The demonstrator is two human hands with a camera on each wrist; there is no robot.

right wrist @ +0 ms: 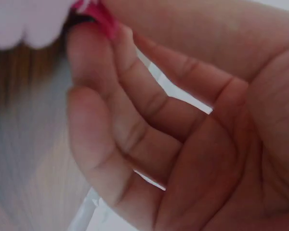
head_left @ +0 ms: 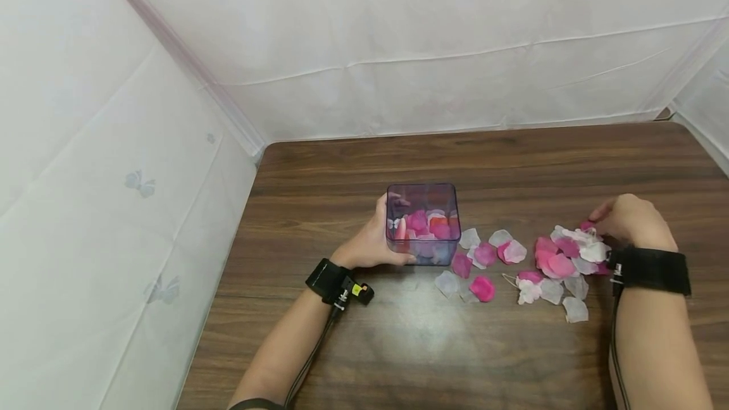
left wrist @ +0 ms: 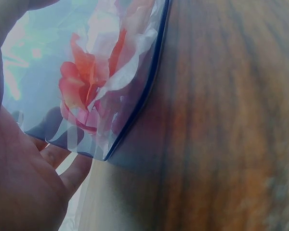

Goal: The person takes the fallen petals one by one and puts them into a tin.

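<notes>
My left hand (head_left: 371,239) grips a clear purple square box (head_left: 423,195) by its left side, thumb along the near side. Pink, white and orange-red artificial petals (head_left: 418,220) lie inside; the left wrist view shows several petals (left wrist: 79,89) through the clear wall. At the right, my right hand (head_left: 633,220) is at the far edge of a loose petal pile (head_left: 560,264). Its thumb and fingertips pinch a magenta petal (right wrist: 103,19), with a pale scalloped piece (right wrist: 26,24) hanging beside it in the right wrist view.
Scattered petals (head_left: 483,288) lie between the box and the pile. A white butterfly-shaped piece with a thin string (head_left: 529,291) lies at the pile's near left. The brown wooden table (head_left: 342,176) is bordered by white curtains (head_left: 364,30) at the back and sides.
</notes>
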